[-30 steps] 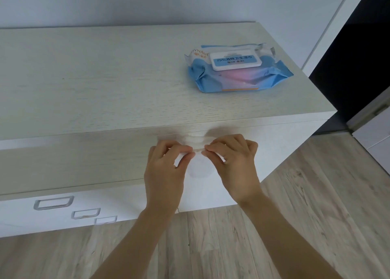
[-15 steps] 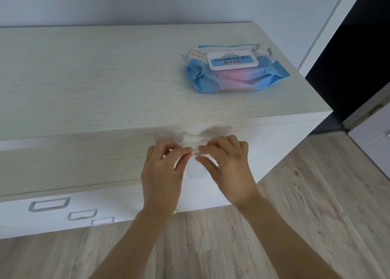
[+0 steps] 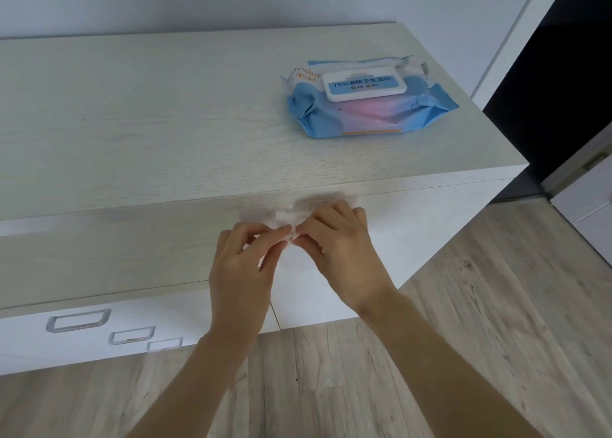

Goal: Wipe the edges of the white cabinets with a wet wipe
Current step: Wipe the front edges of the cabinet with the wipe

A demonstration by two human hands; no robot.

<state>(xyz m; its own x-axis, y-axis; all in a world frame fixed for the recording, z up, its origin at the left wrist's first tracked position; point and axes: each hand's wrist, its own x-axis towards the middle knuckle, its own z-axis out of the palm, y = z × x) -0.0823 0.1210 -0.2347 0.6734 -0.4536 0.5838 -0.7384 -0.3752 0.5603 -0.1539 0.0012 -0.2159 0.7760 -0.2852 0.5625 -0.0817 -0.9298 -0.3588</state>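
Observation:
A thin white wet wipe hangs in front of the white cabinet's front edge. My left hand pinches the wipe's near edge with thumb and fingers. My right hand pinches it right beside the left, fingertips almost touching. The wipe spreads behind and above both hands, partly hidden by them. A blue pack of wet wipes with a white flip lid lies on the cabinet top at the right, lid closed.
The pale wood-grain cabinet top reaches back to the wall. Clear drawer handles show on the lower white drawer fronts at left. Wooden floor lies below and right. A dark doorway opens at far right.
Both hands stay pinched on the wipe and have shifted slightly left in view. More of the wipe now spreads above the fingers.

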